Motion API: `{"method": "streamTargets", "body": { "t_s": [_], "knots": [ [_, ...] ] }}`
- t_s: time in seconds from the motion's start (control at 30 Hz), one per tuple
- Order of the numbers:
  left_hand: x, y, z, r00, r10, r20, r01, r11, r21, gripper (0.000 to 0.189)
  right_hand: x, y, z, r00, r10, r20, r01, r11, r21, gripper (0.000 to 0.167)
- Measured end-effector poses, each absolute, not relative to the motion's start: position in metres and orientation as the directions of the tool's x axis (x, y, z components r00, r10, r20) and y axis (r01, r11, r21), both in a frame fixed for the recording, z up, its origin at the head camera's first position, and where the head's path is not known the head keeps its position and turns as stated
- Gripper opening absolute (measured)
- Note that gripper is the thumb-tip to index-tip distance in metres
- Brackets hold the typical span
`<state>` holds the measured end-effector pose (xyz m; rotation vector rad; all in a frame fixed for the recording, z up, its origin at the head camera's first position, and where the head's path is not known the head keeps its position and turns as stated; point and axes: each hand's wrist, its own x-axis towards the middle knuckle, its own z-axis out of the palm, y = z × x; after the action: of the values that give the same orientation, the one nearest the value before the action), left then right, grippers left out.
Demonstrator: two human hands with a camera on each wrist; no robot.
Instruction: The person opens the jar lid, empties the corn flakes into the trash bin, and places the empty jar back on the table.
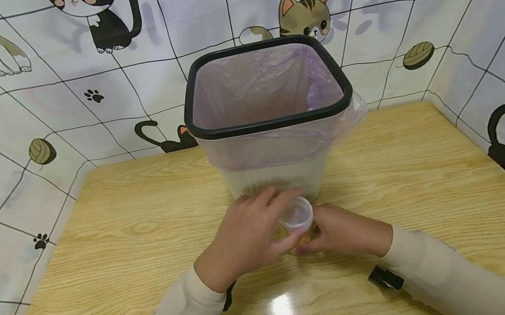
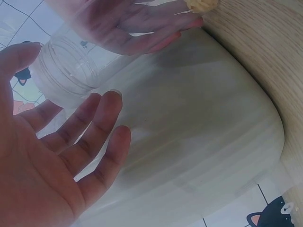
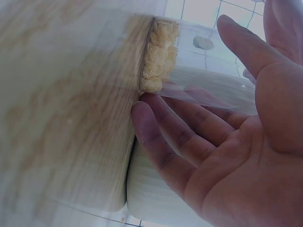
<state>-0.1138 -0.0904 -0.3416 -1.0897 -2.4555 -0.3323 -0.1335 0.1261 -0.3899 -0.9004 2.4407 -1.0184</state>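
At lower centre of the head view, a clear jar is standing before the bin; the left hand is loosely gripping its lid, the right hand is curling round its base. Keeping that base planted is probably preventing tipping.

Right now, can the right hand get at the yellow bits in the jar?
Probably not: the right hand is around the outside of the jar, and the clear side seems to stand between it and the yellow bits.
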Motion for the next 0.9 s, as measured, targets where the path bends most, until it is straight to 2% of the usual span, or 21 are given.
{"method": "streamTargets", "body": {
  "t_s": [0.53,0.9],
  "knots": [
    [-0.1148,-0.0917,-0.3403,-0.604,0.640,0.476,0.744,0.667,0.046,0.053,-0.1350,0.1268,-0.3916,-0.734,-0.677,-0.056,-0.434,0.530,-0.728,0.060],
    [-0.1156,-0.0933,-0.3376,-0.609,0.629,0.484,0.737,0.674,0.051,0.049,-0.1351,0.1273,-0.3906,-0.727,-0.683,-0.064,-0.425,0.522,-0.739,0.056]
  ]
}}
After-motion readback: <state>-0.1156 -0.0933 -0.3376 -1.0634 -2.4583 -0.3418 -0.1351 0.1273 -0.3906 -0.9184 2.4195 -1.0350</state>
